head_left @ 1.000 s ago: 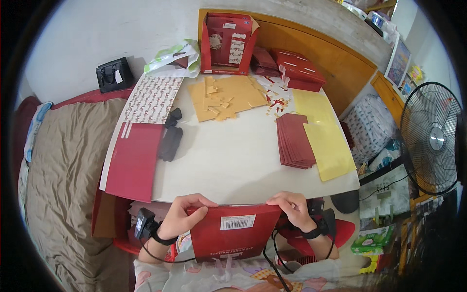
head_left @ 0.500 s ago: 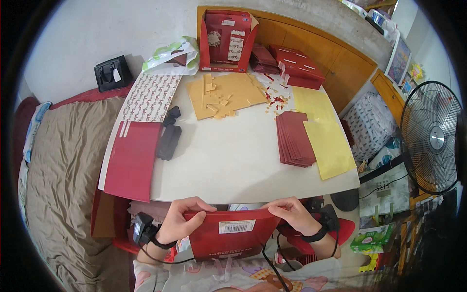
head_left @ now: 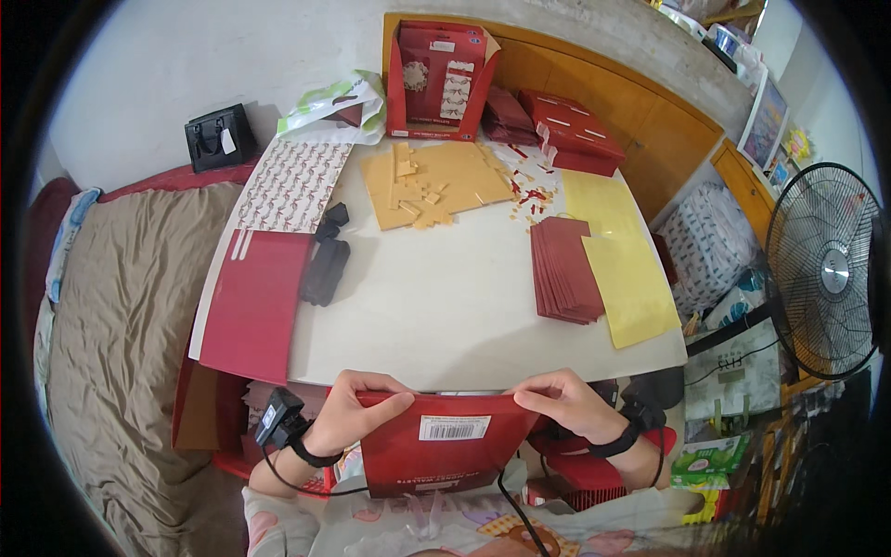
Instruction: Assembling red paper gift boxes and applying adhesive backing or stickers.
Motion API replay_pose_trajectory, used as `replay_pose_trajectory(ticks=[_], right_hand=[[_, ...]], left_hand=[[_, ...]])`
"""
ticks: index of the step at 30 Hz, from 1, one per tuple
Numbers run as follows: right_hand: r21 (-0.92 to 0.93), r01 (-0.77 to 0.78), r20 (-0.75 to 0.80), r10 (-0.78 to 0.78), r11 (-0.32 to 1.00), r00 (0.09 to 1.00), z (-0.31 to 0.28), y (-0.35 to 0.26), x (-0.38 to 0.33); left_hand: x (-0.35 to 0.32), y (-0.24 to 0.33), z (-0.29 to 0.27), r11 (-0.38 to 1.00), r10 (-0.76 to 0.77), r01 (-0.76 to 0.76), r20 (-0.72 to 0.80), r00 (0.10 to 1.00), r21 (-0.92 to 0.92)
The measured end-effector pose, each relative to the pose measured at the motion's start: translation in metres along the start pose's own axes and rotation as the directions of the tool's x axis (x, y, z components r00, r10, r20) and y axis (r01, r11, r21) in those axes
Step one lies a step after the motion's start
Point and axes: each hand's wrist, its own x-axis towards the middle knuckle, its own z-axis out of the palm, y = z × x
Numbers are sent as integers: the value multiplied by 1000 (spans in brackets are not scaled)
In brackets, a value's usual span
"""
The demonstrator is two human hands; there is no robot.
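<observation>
Between my hands, at the table's near edge, a red cardboard box hangs with a white barcode label on the side facing me. My left hand pinches its upper left corner, thumb along the near face and fingers behind the top edge. At the upper right corner my right hand grips the same edge, thumb toward me. The fingertips behind the box are hidden. Ahead on the white table lie a fanned stack of dark red envelopes at right and a dark red sheet at left.
Behind stand a red display box and another red box. A tan board carries paper scraps. Yellow sheets lie right, a patterned sheet and black objects left. A fan stands at right.
My left thumb has come down flatter along the box's top edge. The box stays in both hands with barely any shift, and the whole view has moved slightly.
</observation>
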Motion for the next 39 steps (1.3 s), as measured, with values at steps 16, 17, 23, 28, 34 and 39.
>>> replay_pose_trajectory(ticks=[16, 17, 23, 28, 34, 39], right_hand=[[-175, -38, 199, 73, 984, 977, -6, -11, 4], [-174, -40, 197, 74, 984, 978, -3, -12, 6], [-283, 140, 253, -67, 949, 965, 5, -13, 11], [-636, 318, 167, -277, 703, 946, 15, -14, 12], [-484, 442, 105, -452, 755, 886, 7, -5, 18], [-292, 429, -7, -451, 855, 893, -1, 23, 21]], left_hand=[[-8, 5, 5, 994, 52, -53, 16, 999, 92], [-8, 6, 6, 994, 51, -53, 18, 999, 92], [-9, 9, 9, 992, 65, -67, 27, 998, 109], [-3, 7, 6, 983, 78, -74, -20, 997, 168], [4, 0, -1, 983, 127, -117, -69, 989, 142], [6, -21, -3, 961, 261, -242, -149, 954, 130]])
